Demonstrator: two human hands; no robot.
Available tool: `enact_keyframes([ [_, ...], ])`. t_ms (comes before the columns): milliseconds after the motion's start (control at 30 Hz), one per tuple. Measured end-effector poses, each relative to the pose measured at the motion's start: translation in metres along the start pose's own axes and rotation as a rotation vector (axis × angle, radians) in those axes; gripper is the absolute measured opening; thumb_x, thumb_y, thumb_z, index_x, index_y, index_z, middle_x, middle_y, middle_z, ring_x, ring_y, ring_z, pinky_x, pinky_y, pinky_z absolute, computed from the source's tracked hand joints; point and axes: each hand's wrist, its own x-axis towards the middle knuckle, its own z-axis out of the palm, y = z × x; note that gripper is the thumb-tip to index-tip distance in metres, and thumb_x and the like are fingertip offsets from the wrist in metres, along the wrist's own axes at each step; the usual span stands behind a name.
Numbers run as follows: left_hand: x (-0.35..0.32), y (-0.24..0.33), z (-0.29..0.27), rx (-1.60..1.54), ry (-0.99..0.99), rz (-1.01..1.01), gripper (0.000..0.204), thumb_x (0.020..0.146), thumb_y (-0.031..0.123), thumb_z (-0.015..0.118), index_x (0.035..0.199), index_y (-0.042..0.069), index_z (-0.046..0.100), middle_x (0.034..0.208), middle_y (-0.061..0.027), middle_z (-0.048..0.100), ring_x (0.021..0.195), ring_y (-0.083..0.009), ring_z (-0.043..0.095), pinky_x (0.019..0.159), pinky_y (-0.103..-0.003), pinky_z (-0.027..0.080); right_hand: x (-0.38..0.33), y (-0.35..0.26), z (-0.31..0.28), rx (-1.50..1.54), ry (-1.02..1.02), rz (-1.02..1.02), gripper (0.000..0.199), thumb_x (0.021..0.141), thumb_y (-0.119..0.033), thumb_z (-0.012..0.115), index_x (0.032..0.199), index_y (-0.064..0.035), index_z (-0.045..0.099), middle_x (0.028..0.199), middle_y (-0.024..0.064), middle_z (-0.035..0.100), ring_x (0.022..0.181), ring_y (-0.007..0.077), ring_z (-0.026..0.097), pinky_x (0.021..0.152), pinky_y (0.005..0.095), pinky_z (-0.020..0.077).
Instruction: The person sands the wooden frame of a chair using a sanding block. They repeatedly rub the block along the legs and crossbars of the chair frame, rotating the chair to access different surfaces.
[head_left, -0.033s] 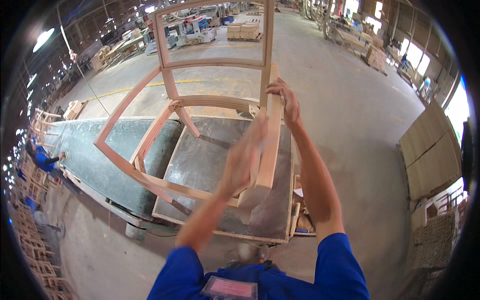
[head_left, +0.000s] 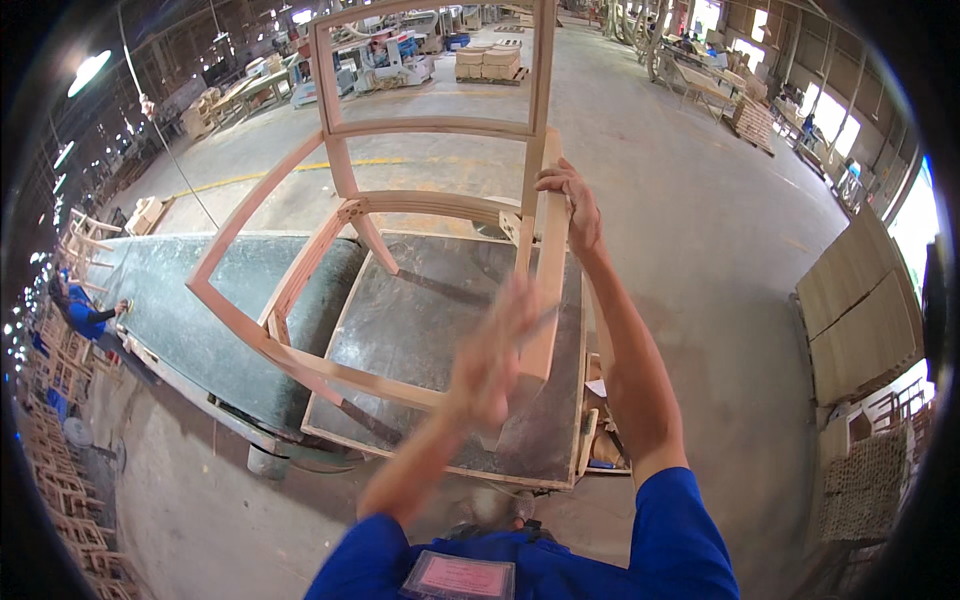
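An unfinished wooden chair frame [head_left: 430,126] stands on a low dark-topped table [head_left: 400,300] in front of me, with a bare opening where a seat would be. Along its right side runs a broad, pale wooden armrest [head_left: 551,260]. My right hand [head_left: 574,200] grips the far end of this armrest, fingers bent over its top. Over the near part of the same side is my left hand [head_left: 495,355], smeared by motion. A thin greyish edge shows beside its fingers, too blurred to name. The chair's near right corner is partly hidden behind the left hand.
A long green-topped bench [head_left: 230,300] adjoins the table on the left, where a person in blue [head_left: 88,312] works at its far end. Boxes or panels [head_left: 860,295] are stacked at right. A small tray of odds and ends [head_left: 606,440] sits by the table's right edge.
My left hand has shifted slightly along the chair's right side, toward me, and is still blurred. The right hand keeps its hold, and the chair stays in place.
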Motion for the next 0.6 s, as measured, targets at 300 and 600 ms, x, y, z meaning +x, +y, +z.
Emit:
enact_keyframes([
  [300, -0.053, 0.043, 0.036, 0.371, 0.163, -0.056, 0.064, 0.107, 0.033, 0.039, 0.159, 0.001, 0.019, 0.162, -0.0259, 0.025, 0.149, -0.0463, 0.024, 0.12, -0.063, 0.012, -0.006, -0.005, 0.02, -0.196, 0.001, -0.176, 0.013, 0.092, -0.004, 0.054, 0.097, 0.0031, 0.063, 0.106, 0.017, 0.066, 0.11, 0.0302, 0.061, 0.113, 0.0485, 0.0391],
  [600, -0.083, 0.033, 0.028, 0.458, -0.001, -0.187, 0.06, 0.089, 0.026, 0.065, 0.141, 0.001, 0.047, 0.152, -0.0229, 0.042, 0.144, -0.0421, 0.036, 0.121, -0.062, 0.012, -0.008, 0.0, 0.009, -0.077, -0.006, -0.015, 0.016, 0.092, 0.002, 0.055, 0.103, 0.0043, 0.067, 0.115, 0.0173, 0.065, 0.123, 0.0279, 0.056, 0.101, 0.0383, 0.0503],
])
